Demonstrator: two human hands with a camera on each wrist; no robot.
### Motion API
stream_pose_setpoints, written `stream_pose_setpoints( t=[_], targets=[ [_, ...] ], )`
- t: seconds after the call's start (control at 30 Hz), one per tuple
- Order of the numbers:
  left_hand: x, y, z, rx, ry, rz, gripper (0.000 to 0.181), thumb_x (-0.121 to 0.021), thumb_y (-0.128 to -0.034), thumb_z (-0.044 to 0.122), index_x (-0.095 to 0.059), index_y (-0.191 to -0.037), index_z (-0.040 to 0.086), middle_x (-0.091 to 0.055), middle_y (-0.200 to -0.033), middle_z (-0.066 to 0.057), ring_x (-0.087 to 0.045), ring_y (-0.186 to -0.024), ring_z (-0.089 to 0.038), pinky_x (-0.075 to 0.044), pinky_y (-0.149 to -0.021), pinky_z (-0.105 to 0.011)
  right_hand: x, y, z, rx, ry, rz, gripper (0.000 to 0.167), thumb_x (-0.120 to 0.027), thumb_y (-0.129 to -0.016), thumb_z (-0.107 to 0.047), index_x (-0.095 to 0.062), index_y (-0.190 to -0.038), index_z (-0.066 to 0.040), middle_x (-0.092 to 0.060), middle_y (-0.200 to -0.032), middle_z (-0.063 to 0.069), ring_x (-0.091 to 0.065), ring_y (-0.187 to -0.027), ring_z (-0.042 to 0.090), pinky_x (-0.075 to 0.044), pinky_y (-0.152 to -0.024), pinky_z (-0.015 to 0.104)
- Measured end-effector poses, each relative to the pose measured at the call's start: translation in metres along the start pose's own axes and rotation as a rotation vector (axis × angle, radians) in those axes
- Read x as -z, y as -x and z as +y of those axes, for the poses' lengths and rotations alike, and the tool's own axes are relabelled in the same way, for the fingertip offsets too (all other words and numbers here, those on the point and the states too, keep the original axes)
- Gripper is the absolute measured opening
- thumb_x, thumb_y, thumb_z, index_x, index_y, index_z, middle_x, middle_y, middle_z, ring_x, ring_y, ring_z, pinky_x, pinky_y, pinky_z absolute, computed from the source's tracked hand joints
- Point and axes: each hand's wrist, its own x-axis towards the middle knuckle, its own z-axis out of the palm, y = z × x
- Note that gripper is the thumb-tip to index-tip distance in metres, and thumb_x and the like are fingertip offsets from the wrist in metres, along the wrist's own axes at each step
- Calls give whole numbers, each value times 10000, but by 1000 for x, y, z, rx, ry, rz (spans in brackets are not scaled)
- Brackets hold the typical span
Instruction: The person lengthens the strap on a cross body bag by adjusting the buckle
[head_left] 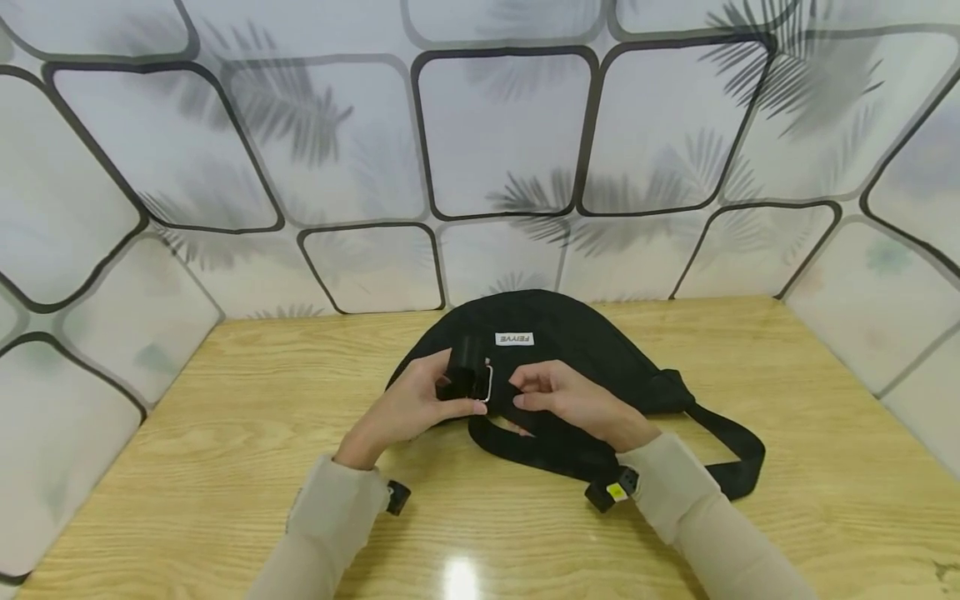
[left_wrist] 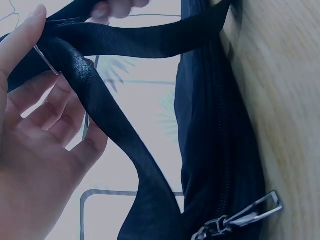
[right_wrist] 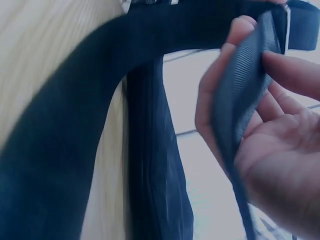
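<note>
A black waist bag (head_left: 585, 342) with a small white label (head_left: 514, 339) lies on the wooden table. My left hand (head_left: 408, 404) pinches its black webbing strap at a thin metal slider buckle (head_left: 490, 383), thumb on the near side. In the left wrist view the strap (left_wrist: 120, 130) loops down from that buckle. To the right, my right hand (head_left: 577, 400) pinches a loose length of strap (right_wrist: 245, 85) between thumb and fingers, close beside the buckle. Part of the strap is hidden behind the hands.
A metal zipper pull (left_wrist: 255, 210) hangs on the bag's side. More strap (head_left: 750, 450) curves over the table (head_left: 262, 467) at the right. Behind stands a patterned fabric wall (head_left: 502, 133), with side panels left and right.
</note>
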Motion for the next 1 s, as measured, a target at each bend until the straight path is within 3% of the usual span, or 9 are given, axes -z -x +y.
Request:
stream_pose_setpoints(
  t=[0.2,0.5,0.67,0.83,1.0],
  targets=[
    [-4,0,0,22,60,-25,499,-808,-878,69,-610,-1322,-41,-644,-1283,-118,-639,-1157,-253,-511,-964,-432,-9,-1,-3,11,-11,89,74,-533,-997,56,-604,-1011,71,-667,-800,11,-634,-722,111,-512,-684,230],
    [-10,-1,0,1,-1,-63,402,-799,-896,116,-635,-1242,-8,-647,-1212,-106,-661,-1088,-213,-538,-911,-375,-16,-3,-6,-7,-73,136,90,-536,-999,55,-568,-1083,45,-716,-924,62,-646,-759,123,-514,-677,239],
    [-8,-1,0,2,14,-38,380,-799,-897,114,-645,-1228,9,-646,-1197,-91,-663,-1081,-219,-535,-914,-456,-11,0,-4,-12,4,168,224,-555,-975,58,-589,-1195,32,-642,-988,57,-536,-711,119,-437,-641,229],
    [-7,-1,0,3,-2,-43,379,-790,-909,133,-636,-1232,9,-646,-1208,-94,-658,-1092,-222,-531,-916,-408,-10,0,-4,1,44,184,300,-549,-973,79,-574,-1272,58,-607,-914,53,-482,-744,151,-397,-665,251],
    [-7,0,0,21,-11,-65,362,-798,-899,126,-641,-1199,-4,-647,-1215,-119,-647,-1115,-244,-525,-928,-400,-15,-4,-5,-26,-4,205,257,-557,-989,46,-534,-1245,34,-625,-840,24,-471,-709,147,-361,-639,254]
  ],
)
